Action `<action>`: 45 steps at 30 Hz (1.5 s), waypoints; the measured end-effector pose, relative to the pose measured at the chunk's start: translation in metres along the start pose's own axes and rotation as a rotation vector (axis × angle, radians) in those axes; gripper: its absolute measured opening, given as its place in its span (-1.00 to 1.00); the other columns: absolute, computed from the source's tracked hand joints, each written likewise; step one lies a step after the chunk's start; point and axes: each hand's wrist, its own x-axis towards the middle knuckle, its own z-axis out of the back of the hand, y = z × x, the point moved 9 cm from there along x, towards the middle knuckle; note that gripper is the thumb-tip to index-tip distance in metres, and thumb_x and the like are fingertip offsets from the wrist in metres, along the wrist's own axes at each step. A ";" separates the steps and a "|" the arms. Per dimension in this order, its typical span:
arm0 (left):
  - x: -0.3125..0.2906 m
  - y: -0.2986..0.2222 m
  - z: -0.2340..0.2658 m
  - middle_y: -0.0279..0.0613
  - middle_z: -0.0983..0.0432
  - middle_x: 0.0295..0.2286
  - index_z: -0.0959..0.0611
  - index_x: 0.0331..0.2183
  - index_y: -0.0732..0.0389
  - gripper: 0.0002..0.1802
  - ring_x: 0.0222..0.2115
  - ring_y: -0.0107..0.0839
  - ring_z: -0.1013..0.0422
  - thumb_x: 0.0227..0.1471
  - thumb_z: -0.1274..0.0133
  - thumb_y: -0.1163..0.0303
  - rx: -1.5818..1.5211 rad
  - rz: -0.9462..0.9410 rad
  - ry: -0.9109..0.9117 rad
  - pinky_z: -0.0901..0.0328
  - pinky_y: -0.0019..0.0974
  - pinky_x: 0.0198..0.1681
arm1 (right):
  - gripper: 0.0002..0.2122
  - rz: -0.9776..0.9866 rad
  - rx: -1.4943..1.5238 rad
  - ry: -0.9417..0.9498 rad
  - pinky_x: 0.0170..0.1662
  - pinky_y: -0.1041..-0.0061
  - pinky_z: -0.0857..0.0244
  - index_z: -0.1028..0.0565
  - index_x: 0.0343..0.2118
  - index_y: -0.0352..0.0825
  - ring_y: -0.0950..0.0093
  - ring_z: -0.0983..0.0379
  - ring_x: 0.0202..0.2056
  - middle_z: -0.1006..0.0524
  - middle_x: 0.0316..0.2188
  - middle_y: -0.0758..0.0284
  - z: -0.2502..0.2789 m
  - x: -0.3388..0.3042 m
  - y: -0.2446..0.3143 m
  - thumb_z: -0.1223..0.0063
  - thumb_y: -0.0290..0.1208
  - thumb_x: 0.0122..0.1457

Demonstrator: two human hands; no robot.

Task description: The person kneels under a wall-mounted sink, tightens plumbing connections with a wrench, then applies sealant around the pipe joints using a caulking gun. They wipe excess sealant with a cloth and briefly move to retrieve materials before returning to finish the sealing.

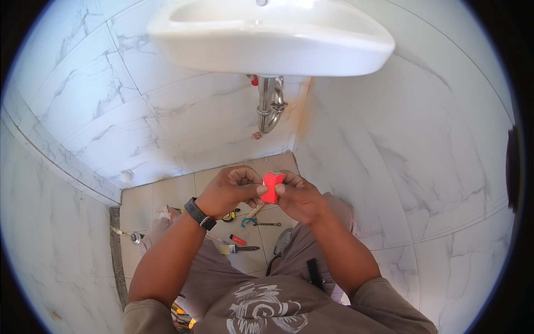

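Note:
Below the sink, a small bright red box-like packet (271, 188) with a pale top end is held up between my two hands. My left hand (233, 188), with a dark watch on its wrist, pinches the packet's left side between thumb and fingers. On the other side, my right hand (302, 198) grips it the same way, thumb on the front face. What lies inside the packet cannot be seen.
A white washbasin (272, 47) with a chrome drain trap (267, 108) hangs on the wall ahead. On the tiled floor lie a paintbrush (239, 249), a red cylindrical object (237, 239), a wrench (268, 224) and a yellow-black tape measure (229, 216). Marbled walls stand close on both sides.

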 end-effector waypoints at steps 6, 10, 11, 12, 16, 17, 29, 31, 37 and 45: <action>0.026 0.015 0.027 -0.22 -0.65 -0.37 -0.64 -0.20 0.29 -0.76 -0.42 -0.54 -0.53 0.16 -0.29 0.38 -0.058 -0.034 0.014 -0.46 -0.43 -0.33 | -0.77 -0.001 -0.130 -0.238 0.12 0.23 -0.34 -0.52 0.01 -0.22 0.41 -0.51 0.01 -0.59 -0.03 0.32 0.030 0.019 -0.010 -0.18 -0.42 0.32; 0.040 0.034 0.043 -0.26 -0.64 -0.37 -0.64 -0.17 0.28 -0.76 -0.42 -0.57 -0.51 0.18 -0.28 0.37 -0.011 -0.040 0.032 -0.44 -0.44 -0.33 | -0.73 0.014 -0.240 -0.340 0.07 0.32 -0.36 -0.50 -0.01 -0.32 0.45 -0.52 -0.02 -0.59 -0.08 0.29 0.046 0.028 -0.010 -0.24 -0.43 0.27; 0.042 0.039 0.047 -0.27 -0.64 -0.36 -0.64 -0.16 0.28 -0.76 -0.42 -0.57 -0.51 0.18 -0.27 0.37 0.000 -0.032 0.032 -0.43 -0.44 -0.34 | -0.73 0.016 -0.271 -0.365 0.07 0.33 -0.36 -0.50 -0.02 -0.32 0.45 -0.52 -0.04 -0.59 -0.09 0.29 0.051 0.030 -0.009 -0.25 -0.44 0.27; 0.044 0.042 0.047 -0.23 -0.64 -0.37 -0.64 -0.16 0.28 -0.73 -0.42 -0.53 -0.52 0.16 -0.27 0.34 0.012 -0.062 0.046 -0.43 -0.40 -0.33 | -0.74 0.009 -0.302 -0.416 0.07 0.34 -0.36 -0.50 -0.02 -0.33 0.46 -0.52 -0.05 -0.60 -0.11 0.30 0.059 0.030 -0.008 -0.25 -0.44 0.27; 0.044 0.057 0.047 -0.05 -0.66 -0.37 -0.63 -0.14 0.31 -0.67 -0.40 -0.27 -0.58 0.12 -0.25 0.31 0.237 -0.170 -0.041 -0.44 -0.22 -0.29 | -0.77 -0.077 -0.348 -0.471 0.05 0.37 -0.36 -0.50 -0.05 -0.31 0.50 -0.52 -0.12 -0.60 -0.18 0.34 0.074 0.038 -0.017 -0.23 -0.42 0.28; 0.046 0.061 0.050 0.01 -0.66 -0.37 -0.63 -0.14 0.32 -0.66 -0.38 -0.17 -0.60 0.11 -0.24 0.31 0.306 -0.178 -0.078 -0.45 -0.16 -0.28 | -0.78 -0.118 -0.358 -0.497 0.04 0.37 -0.36 -0.50 -0.05 -0.30 0.51 -0.51 -0.14 -0.60 -0.19 0.35 0.078 0.041 -0.024 -0.23 -0.41 0.29; 0.029 0.024 0.120 0.16 -0.57 -0.18 -0.58 -0.08 0.32 -0.63 -0.19 0.16 -0.51 0.09 -0.17 0.34 0.626 -0.273 -0.500 -0.39 0.09 -0.09 | -0.79 0.105 -0.518 -0.798 -0.10 0.46 -0.49 -0.41 -0.01 -0.39 0.47 -0.53 -0.25 -0.52 -0.26 0.30 0.139 0.174 -0.072 -0.07 -0.46 0.36; 0.020 0.023 0.119 0.14 -0.58 -0.20 -0.58 -0.06 0.31 -0.61 -0.21 0.16 -0.51 0.09 -0.17 0.34 0.637 -0.224 -0.440 -0.39 0.09 -0.12 | -0.76 0.204 -0.439 -0.845 -0.04 0.42 -0.51 -0.36 0.03 -0.44 0.44 -0.54 -0.23 -0.50 -0.23 0.26 0.156 0.205 -0.064 -0.04 -0.51 0.36; -0.008 0.017 0.122 0.11 -0.58 -0.21 -0.59 -0.03 0.28 -0.56 -0.23 0.14 -0.51 0.08 -0.21 0.30 0.652 -0.184 -0.403 -0.39 0.08 -0.14 | -0.75 0.555 -0.440 -1.010 0.00 0.39 -0.56 -0.27 0.03 -0.50 0.39 -0.56 -0.15 -0.42 -0.12 0.18 0.207 0.262 -0.015 0.09 -0.62 0.33; -0.032 0.021 0.139 0.10 -0.57 -0.21 -0.58 0.00 0.29 -0.52 -0.24 0.14 -0.51 0.06 -0.24 0.28 0.628 -0.144 -0.396 -0.40 0.05 -0.16 | -0.67 0.679 -0.551 -1.277 0.07 0.34 -0.39 -0.29 0.13 -0.43 0.33 -0.53 -0.04 -0.48 -0.01 0.13 0.255 0.256 0.015 0.08 -0.56 0.31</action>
